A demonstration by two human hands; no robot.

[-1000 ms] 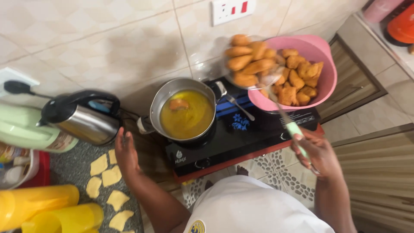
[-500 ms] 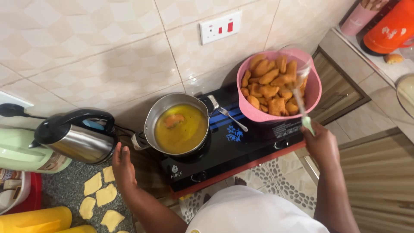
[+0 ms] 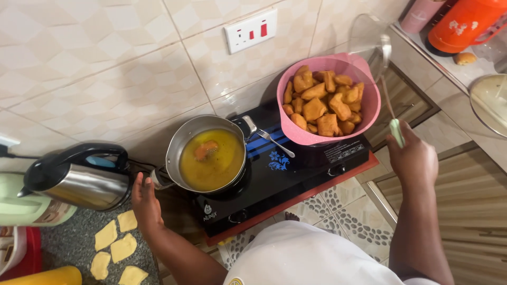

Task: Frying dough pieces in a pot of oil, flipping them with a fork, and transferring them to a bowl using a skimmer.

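Observation:
My right hand (image 3: 415, 157) grips the green handle of a wire skimmer (image 3: 369, 39), whose mesh head is raised above and right of a pink bowl (image 3: 364, 113) heaped with golden fried dough pieces (image 3: 322, 103). My left hand (image 3: 146, 203) rests at the handle of a steel pot (image 3: 179, 142) of hot yellow oil, where one piece (image 3: 205, 150) is frying. The pot sits on a black two-burner stove (image 3: 280, 179). A fork (image 3: 275, 142) lies on the stove between pot and bowl.
A steel electric kettle (image 3: 79, 179) stands left of the pot. Raw flat dough squares (image 3: 117, 248) lie on the dark counter below it. A wall socket (image 3: 250, 30) is on the tiled wall. An orange flask (image 3: 462, 24) and a glass lid (image 3: 491, 100) are at the right.
My right hand has lifted the skimmer out of the pink bowl and swung it up to the right. My left hand stays by the pot handle. The view has shifted.

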